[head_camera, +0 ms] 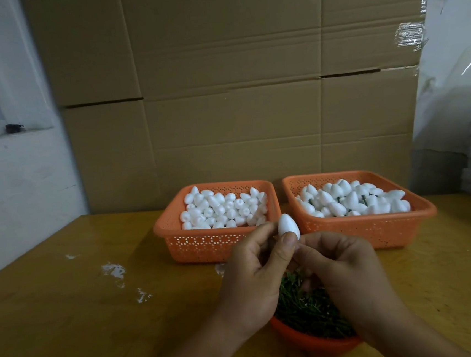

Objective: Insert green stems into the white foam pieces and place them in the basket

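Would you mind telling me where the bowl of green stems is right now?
The orange bowl of green stems sits low and centre on the wooden table, under both hands and in front of the two orange baskets.

**Setting: a small assembly workstation in a storage or packing room**

A wooden table point(68, 309) stands against stacked cardboard cartons point(231, 92) that fill the background, with clear plastic sheeting point(459, 64) at the right and a plain white wall point(22, 184) at the left. Two orange perforated baskets point(206, 244) hold bulk quantities of identical white foam pieces point(223, 209), which indicates repetitive hand piecework, not a home or office.
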Action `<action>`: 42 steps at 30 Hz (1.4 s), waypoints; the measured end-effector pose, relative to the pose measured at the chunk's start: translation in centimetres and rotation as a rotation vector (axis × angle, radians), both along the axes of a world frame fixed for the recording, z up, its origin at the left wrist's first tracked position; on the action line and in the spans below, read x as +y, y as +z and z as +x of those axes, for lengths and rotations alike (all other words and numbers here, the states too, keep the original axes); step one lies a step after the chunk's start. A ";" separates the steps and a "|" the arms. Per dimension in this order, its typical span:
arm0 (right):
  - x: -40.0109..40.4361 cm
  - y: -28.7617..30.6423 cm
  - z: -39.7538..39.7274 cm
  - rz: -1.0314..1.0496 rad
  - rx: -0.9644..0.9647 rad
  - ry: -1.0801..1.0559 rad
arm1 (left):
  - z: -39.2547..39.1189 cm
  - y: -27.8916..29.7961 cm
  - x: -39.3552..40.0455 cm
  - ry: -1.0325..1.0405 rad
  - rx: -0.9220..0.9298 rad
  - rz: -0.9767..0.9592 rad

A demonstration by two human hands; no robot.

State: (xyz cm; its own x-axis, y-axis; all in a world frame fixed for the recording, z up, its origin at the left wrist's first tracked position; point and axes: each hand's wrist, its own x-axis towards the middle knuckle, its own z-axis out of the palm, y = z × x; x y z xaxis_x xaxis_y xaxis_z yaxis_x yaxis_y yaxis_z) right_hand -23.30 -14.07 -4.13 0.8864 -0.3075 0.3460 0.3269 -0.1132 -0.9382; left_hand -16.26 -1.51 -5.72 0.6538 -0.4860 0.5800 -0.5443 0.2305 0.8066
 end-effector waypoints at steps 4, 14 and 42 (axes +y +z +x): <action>-1.3 0.4 0.6 0.032 0.047 -0.092 | -0.1 -0.1 0.0 -0.010 0.035 0.041; -11.9 2.3 7.7 -0.509 0.249 -0.702 | -0.1 -1.3 -0.1 0.131 -0.080 0.177; -10.0 3.3 8.2 -0.847 0.103 -0.699 | -0.4 -1.4 0.1 0.201 -0.223 0.295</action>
